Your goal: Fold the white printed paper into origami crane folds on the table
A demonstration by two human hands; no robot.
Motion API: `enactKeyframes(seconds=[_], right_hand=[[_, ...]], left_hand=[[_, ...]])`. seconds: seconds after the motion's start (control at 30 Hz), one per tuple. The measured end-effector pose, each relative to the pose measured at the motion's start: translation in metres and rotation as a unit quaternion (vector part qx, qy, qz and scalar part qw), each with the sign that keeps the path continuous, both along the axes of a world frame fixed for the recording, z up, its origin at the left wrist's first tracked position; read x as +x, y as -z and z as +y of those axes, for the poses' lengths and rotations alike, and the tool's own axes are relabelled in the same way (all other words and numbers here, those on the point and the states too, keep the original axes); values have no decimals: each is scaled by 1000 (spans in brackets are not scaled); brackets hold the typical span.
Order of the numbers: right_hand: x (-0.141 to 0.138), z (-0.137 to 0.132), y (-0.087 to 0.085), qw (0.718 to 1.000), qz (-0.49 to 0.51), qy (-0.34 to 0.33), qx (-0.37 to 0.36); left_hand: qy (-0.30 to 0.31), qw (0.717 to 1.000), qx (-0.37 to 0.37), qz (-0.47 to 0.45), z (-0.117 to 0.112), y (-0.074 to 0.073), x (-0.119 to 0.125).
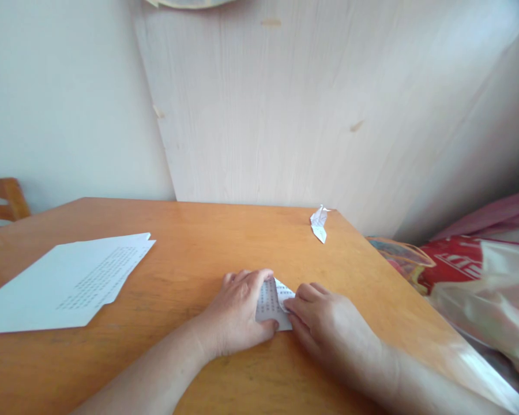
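A small folded piece of printed paper (269, 308) lies on the wooden table between my two hands. My left hand (242, 311) grips it from the left, thumb at the near edge and fingers at the far edge. On the right, my right hand (324, 320) has its fingers closed at the paper's slanted side, where a folded flap shows. Part of the paper is hidden under my hands. Near the table's far right corner stands a folded paper figure (319, 223), apart from both hands.
Several printed sheets (47, 282) lie stacked at the left of the table (207, 230). A pale wood-grain panel (259, 115) stands behind the far edge. A chair back (8, 199) shows at the far left. Red and clear plastic bags (454, 265) sit beyond the right edge.
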State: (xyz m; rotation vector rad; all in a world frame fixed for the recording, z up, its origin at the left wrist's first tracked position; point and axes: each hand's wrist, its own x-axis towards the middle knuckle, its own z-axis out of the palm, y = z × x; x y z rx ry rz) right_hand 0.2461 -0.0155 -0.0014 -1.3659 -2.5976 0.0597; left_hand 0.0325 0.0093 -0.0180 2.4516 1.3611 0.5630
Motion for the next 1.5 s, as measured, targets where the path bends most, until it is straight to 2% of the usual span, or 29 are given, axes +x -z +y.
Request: enactKeyframes(seconds=[0.27,0.43,0.6,0.77,0.93,1.03,1.13,1.2,1.3,1.4,1.5], right_hand=[[-4,-1,7,999,-20,-23,11],[-6,-2,5,999,-17,-28,4],[-5,-2,3,1000,-7,-10,-17],[-3,0,-1,1000,-12,7,-21],[-1,1,-6,1000,-10,4,-28],[-1,0,-7,1000,-14,1,-28],[-1,0,-7,1000,-23,-4,-21],[-1,0,-8,999,-32,-7,-14],[-1,-1,-8,999,-41,-10,-11],[-1,-1,-9,999,-39,-5,-16],[-1,0,-9,999,-36,0,-16]], left_hand=[[-4,1000,-7,1,1,4,-1],[-3,1000,-23,-2,1,0,0],[-3,999,-49,1,1,-4,1],[-12,999,-42,5,-1,-6,1],[-63,997,-29,-34,7,-8,-1],[-102,990,-54,-80,16,-4,-4],[-115,984,-67,-119,23,1,-7],[-122,984,-69,-107,26,1,-9],[-110,990,-72,-50,32,-8,-7],[-107,989,-99,14,42,-20,1],[-114,985,-122,37,54,-23,11]])
